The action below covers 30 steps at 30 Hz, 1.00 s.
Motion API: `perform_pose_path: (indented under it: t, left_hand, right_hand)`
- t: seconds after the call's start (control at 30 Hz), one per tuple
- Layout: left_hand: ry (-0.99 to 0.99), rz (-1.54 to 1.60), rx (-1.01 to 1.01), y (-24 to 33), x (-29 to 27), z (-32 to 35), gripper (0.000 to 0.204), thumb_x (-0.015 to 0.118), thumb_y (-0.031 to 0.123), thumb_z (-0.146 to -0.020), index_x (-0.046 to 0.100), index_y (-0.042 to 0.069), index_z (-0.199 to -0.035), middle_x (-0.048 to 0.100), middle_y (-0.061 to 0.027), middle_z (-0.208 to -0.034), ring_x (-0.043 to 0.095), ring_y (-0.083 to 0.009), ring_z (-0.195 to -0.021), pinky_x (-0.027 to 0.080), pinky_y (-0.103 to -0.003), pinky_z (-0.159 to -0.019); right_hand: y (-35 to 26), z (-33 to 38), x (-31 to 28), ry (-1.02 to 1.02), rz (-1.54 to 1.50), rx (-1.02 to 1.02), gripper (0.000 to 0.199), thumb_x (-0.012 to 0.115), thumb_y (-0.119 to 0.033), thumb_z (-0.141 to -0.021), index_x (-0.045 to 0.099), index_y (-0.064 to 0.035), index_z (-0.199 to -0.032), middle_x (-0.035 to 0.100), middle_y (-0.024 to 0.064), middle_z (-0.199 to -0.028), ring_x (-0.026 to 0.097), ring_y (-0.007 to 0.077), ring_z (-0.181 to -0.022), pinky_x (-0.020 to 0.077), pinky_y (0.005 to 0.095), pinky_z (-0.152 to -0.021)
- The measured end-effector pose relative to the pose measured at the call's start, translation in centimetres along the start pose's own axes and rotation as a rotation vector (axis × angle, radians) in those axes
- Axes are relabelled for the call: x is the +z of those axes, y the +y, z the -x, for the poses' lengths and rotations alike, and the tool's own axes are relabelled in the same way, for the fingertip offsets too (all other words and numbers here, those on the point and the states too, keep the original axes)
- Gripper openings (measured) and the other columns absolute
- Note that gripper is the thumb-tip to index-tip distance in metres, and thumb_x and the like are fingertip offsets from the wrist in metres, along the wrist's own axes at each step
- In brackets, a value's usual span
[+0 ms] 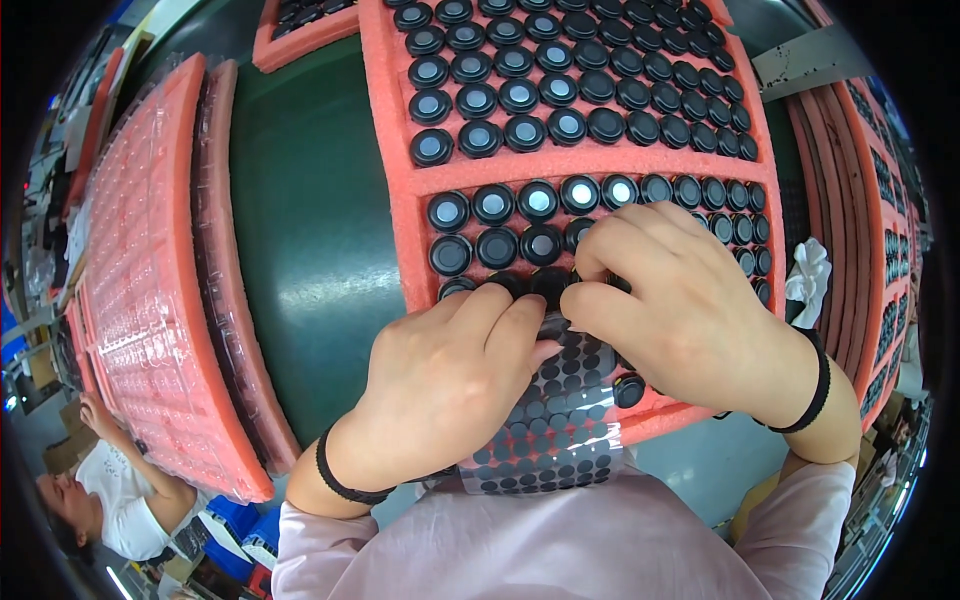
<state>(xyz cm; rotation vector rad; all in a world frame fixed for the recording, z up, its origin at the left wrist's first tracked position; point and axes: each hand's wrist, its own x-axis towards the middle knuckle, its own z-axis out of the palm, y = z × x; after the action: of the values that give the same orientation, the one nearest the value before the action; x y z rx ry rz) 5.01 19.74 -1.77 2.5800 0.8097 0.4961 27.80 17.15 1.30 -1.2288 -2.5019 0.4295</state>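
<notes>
Clear sheet (575, 425) of black dots lies over the near part of the pink foam tray (412, 250), lower end at the wearer's shirt (540, 545). Long axis runs away from the body, far end leaning slightly right, under the fingertips. Left hand (440, 370): grip bent around that end. Right hand (685, 300): thumb and forefinger curled together above round black parts (540, 200). What either grip pinches, cannot tell. Any lettering too small to read.

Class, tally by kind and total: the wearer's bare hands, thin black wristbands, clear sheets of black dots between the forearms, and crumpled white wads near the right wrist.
Left bare hand and right bare hand: 2
Thin black wristbands: 2
Clear plastic sheet of black dots: 1
Crumpled white wad: 1
Total: 6
</notes>
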Motion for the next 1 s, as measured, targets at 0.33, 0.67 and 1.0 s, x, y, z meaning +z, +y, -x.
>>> perform_pose_path:
  t: [0.33,0.67,1.0]
  left_hand:
    - [0.013,-0.056,-0.053,-0.6,-0.3,0.8,0.033,0.082,0.02,-0.078,0.07,0.007,-0.106,0.061,-0.0056,-0.086,0.064,-0.0237,-0.069,0.051,-0.035,-0.056]
    - [0.038,-0.169,-0.011,-0.4,-0.4,1.2,0.038,0.084,0.018,-0.075,0.07,0.006,-0.108,0.061,-0.0055,-0.086,0.062,-0.0229,-0.067,0.049,-0.035,-0.056]
    - [0.078,-0.177,-0.002,-0.3,-0.1,1.5,0.035,0.079,0.019,-0.077,0.071,0.003,-0.107,0.057,-0.0033,-0.082,0.059,-0.0179,-0.065,0.046,-0.031,-0.051]
  right_hand:
    - [0.3,-0.6,0.6,0.054,-0.188,0.138,0.029,0.082,-0.004,-0.072,0.061,-0.0071,-0.092,0.056,0.0113,-0.101,0.058,0.0336,-0.095,0.0478,0.0433,-0.084]
    - [-1.2,-0.6,1.4,0.053,-0.164,0.222,0.029,0.082,-0.002,-0.072,0.061,-0.0057,-0.092,0.056,0.0125,-0.103,0.057,0.0344,-0.099,0.0464,0.045,-0.088]
    - [-2.1,0.0,2.9,0.227,-0.042,0.203,0.028,0.082,-0.003,-0.071,0.061,-0.0058,-0.091,0.057,0.0122,-0.099,0.055,0.0339,-0.09,0.0448,0.0445,-0.083]
